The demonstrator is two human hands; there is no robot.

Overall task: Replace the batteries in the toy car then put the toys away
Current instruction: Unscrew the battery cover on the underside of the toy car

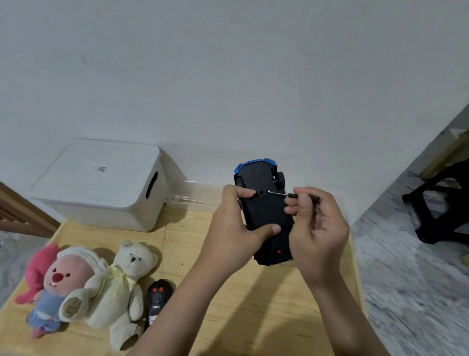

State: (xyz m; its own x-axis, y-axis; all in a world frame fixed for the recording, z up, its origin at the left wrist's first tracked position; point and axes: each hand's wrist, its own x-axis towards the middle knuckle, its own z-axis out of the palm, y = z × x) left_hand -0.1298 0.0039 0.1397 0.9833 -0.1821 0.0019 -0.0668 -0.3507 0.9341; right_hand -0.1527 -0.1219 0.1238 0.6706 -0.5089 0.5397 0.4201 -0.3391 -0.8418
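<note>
Flanking table [245,305]: storage box [101,184], plush toys [90,281], remote [158,298].

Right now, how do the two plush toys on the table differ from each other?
The pink-faced plush wears a white hood and a blue outfit; the cream teddy bear has only a pale yellow ribbon at its neck. The pink-faced plush has a red nose, the teddy bear a dark one. The teddy bear lies nearer the black remote control. Both lie face up, side by side, on the wooden table.

Left hand [231,222] grips toy car [264,208]; right hand [317,235] holds screwdriver [296,196].
</note>
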